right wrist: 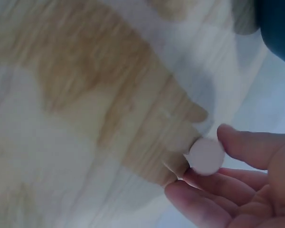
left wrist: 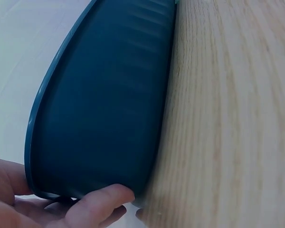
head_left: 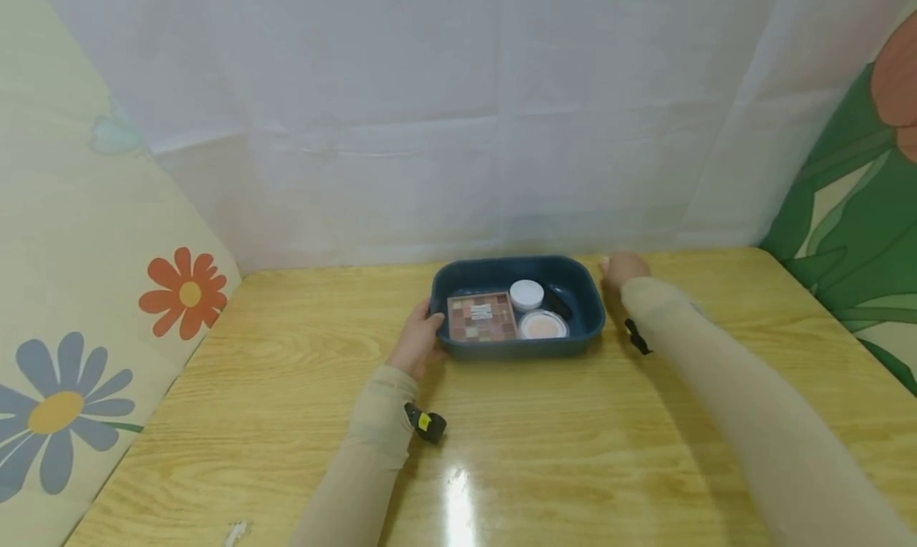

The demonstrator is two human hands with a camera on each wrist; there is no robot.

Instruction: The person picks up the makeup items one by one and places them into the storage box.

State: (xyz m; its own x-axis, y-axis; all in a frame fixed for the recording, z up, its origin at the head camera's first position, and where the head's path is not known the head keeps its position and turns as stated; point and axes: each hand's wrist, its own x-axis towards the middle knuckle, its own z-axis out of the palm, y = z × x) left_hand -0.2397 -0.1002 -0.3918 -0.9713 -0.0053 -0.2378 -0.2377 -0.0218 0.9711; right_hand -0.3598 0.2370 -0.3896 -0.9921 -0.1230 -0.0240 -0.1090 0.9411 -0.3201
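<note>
A dark blue plastic bin (head_left: 519, 349) stands near the table's back edge. My left hand (head_left: 419, 336) grips its left end, thumb at the rim; in the left wrist view the fingers (left wrist: 102, 202) lie against the bin's wall (left wrist: 99, 109). Inside the bin are a makeup palette (head_left: 481, 318), a white-lidded jar (head_left: 526, 294), a round compact (head_left: 543, 325) and a black item (head_left: 556, 302). Off the bin's right end, my right hand (head_left: 626, 270) holds a small item with a round, pale end (right wrist: 206, 156) between thumb and fingers. The rest of that item is hidden.
The wood-grain table (head_left: 286, 356) meets a white cloth backdrop (head_left: 372, 181) just behind the bin. Flower-patterned panels flank the table on the left (head_left: 86, 292) and right (head_left: 860, 236). A small whitish mark (head_left: 236, 533) shows at the front left.
</note>
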